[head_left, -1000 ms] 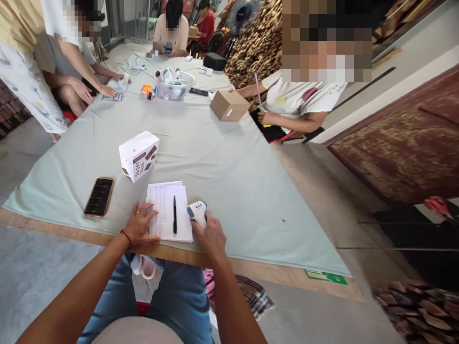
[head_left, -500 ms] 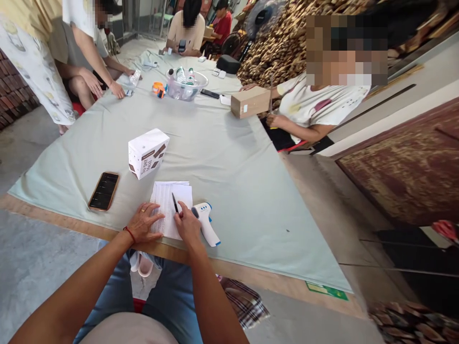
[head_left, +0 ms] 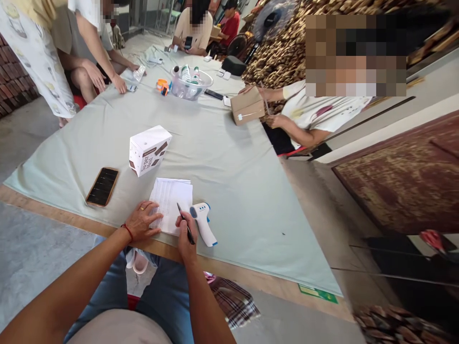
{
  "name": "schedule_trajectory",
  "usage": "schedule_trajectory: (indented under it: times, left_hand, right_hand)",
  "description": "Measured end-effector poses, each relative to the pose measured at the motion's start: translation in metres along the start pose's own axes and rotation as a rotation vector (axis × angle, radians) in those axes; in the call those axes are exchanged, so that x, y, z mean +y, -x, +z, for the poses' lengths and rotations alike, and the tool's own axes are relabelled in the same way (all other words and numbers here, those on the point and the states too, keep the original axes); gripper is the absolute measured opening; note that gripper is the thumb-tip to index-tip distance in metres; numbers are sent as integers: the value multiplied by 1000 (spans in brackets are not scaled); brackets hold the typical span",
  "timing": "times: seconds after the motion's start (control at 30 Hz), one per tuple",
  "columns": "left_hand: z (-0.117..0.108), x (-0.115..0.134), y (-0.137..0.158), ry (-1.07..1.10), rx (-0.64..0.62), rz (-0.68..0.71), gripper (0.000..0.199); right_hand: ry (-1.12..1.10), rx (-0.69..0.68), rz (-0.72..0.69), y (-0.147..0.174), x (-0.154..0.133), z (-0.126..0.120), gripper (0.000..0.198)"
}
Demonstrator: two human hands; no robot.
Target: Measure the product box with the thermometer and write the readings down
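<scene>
Sheets of printed paper (head_left: 175,200) lie near the table's front edge. Across their left side rests my left hand (head_left: 142,222), fingers spread, with a ring and a red wrist cord. My right hand (head_left: 186,236) is closed around a black pen (head_left: 187,224), at the lower right of the sheets; the pen slants across the fingers. Just right of that hand lies a white and blue infrared thermometer (head_left: 204,224). A white box (head_left: 148,150) with brown pictures stands beyond the paper. Left of it is a smartphone (head_left: 102,186), screen up.
A pale green cloth (head_left: 244,191) covers the table. Farther back are a clear plastic basin (head_left: 190,88) with bottles, an orange tape dispenser (head_left: 163,86) and a black case (head_left: 233,66). At right a person handles a cardboard box (head_left: 248,106). Other people are at the left and far end.
In my right hand the pen has swung round to lie slanted across the fingers, and the hand has turned. The person at right has tilted the cardboard box. The view has shifted slightly.
</scene>
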State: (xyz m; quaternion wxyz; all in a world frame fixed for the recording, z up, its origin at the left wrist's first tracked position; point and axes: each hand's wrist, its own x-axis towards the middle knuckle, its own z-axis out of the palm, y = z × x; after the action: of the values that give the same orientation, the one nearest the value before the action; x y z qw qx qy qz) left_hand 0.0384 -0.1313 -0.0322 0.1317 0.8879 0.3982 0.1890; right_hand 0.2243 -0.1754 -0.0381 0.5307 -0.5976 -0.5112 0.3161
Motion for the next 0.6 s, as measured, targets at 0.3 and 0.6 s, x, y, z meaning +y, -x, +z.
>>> schedule_trajectory:
  times: [0.3, 0.6]
  left_hand:
    - [-4, 0, -2, -51, -41, 76, 37]
    - [-2, -1, -1, -44, -64, 99, 38]
  right_hand:
    - [-210, 13, 85, -13, 4, 7, 66]
    - [-162, 146, 165, -10, 10, 10, 43]
